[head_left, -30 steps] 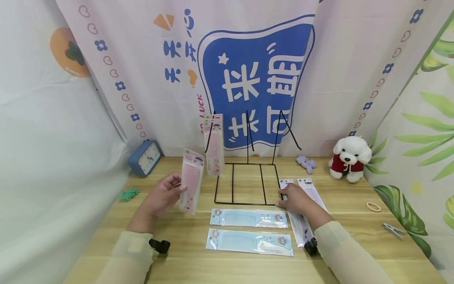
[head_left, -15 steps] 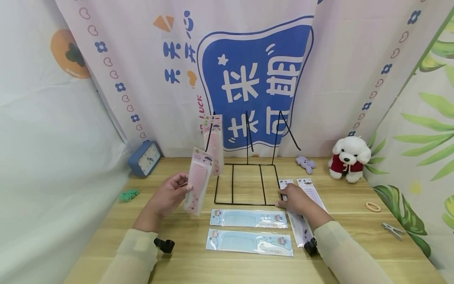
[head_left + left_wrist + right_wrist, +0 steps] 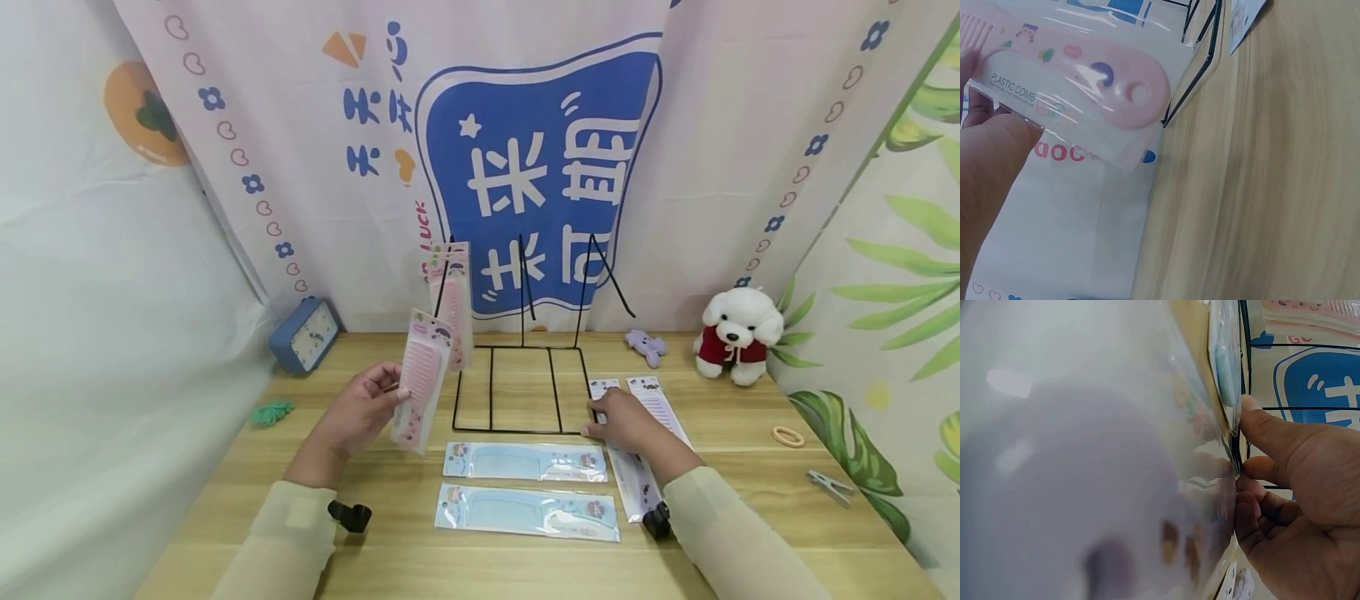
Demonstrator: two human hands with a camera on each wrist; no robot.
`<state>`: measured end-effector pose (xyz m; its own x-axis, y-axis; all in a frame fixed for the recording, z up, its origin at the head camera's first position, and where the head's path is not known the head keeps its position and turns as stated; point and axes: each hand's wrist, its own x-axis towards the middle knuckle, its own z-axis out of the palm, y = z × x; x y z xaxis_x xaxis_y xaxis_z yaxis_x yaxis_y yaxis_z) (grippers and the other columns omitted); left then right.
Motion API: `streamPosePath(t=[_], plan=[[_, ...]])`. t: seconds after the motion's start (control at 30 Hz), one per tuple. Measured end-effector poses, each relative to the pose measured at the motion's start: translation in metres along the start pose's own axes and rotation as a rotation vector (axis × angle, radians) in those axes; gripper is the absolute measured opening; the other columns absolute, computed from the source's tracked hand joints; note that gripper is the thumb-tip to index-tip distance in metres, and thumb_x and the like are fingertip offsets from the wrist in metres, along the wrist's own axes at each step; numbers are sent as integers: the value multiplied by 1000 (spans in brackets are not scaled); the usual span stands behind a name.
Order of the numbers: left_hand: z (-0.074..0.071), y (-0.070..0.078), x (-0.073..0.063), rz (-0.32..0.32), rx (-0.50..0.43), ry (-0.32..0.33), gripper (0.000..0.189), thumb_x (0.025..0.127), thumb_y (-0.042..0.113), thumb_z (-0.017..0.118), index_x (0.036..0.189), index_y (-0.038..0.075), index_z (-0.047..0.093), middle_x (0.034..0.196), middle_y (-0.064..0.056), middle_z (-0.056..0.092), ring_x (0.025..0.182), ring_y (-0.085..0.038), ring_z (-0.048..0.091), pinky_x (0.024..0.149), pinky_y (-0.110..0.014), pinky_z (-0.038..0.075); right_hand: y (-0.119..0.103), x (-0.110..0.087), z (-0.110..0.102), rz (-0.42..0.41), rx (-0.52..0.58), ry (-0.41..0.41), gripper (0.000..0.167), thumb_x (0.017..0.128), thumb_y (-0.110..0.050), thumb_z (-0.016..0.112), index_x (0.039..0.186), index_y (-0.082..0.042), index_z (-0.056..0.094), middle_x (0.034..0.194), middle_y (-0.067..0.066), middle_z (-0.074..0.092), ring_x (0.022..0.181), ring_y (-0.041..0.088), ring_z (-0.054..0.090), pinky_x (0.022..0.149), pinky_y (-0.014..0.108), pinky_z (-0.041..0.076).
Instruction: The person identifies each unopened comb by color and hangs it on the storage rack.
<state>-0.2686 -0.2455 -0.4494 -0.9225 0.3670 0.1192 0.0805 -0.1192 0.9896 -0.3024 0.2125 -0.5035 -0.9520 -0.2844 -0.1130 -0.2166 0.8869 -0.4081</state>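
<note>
My left hand (image 3: 366, 410) pinches a packaged pink comb (image 3: 422, 379) by its side, held upright and slightly tilted before the left hook of the black wire rack (image 3: 510, 431). "PLASTIC COMB" shows on its wrapper in the left wrist view. Other packaged pink combs (image 3: 459, 321) hang from that hook, partly behind the held one. The middle and right hooks bear nothing. At the front right corner of the rack's base, my right hand (image 3: 626, 423) grips the wire with thumb and fingers; the right wrist view shows the fingers (image 3: 1250, 506) bent there.
Two blue comb packs (image 3: 528, 510) lie crosswise before the rack. Two purple-printed comb packs (image 3: 660, 408) lie under and beside the right forearm. Around them are a blue clock (image 3: 306, 335), green cord (image 3: 272, 412), purple toy (image 3: 647, 347), plush dog (image 3: 738, 333), wooden ring (image 3: 788, 437) and clip (image 3: 831, 487).
My left hand has carried the packaged pink comb rightward, closer to the left hook, its top leaning more to the right. My right hand stays at the rack's corner.
</note>
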Motion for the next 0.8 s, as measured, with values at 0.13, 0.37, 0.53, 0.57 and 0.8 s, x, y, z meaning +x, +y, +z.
streamPosePath(t=[0.13,0.37,0.53,0.57,0.8], plan=[[1,-1,1,-3,-18,-6,22,109,-1,60,118,18,65,121,4,67,116,-14,65,105,-26,58,0,0,0,0,2,-5,65,101,-32,81,151,3,61,152,32,58,144,53,53,119,64,47],[2,-4,2,2,-27,-7,22,109,-1,60,115,20,66,118,5,68,114,-13,65,103,-27,59,-1,0,0,11,18,-16,65,101,-32,81,152,3,60,154,32,56,146,52,51,121,64,45],[3,-5,3,6,-18,-1,21,109,0,61,115,20,66,118,5,68,114,-13,65,103,-27,58,-1,0,-1,10,10,-7,65,101,-32,81,151,3,61,152,32,57,144,52,53,120,64,46],[3,-5,3,9,-18,-3,22,109,-1,61,115,20,66,118,5,68,114,-13,65,103,-27,58,-1,0,-1,11,9,-6,65,101,-32,81,151,3,61,152,32,58,144,52,53,119,64,46],[2,-7,2,22,-21,-7,23,109,-1,61,115,21,67,119,5,69,115,-12,65,104,-26,58,0,1,0,16,8,-5,64,101,-31,81,152,2,60,153,32,57,144,52,52,120,64,46]])
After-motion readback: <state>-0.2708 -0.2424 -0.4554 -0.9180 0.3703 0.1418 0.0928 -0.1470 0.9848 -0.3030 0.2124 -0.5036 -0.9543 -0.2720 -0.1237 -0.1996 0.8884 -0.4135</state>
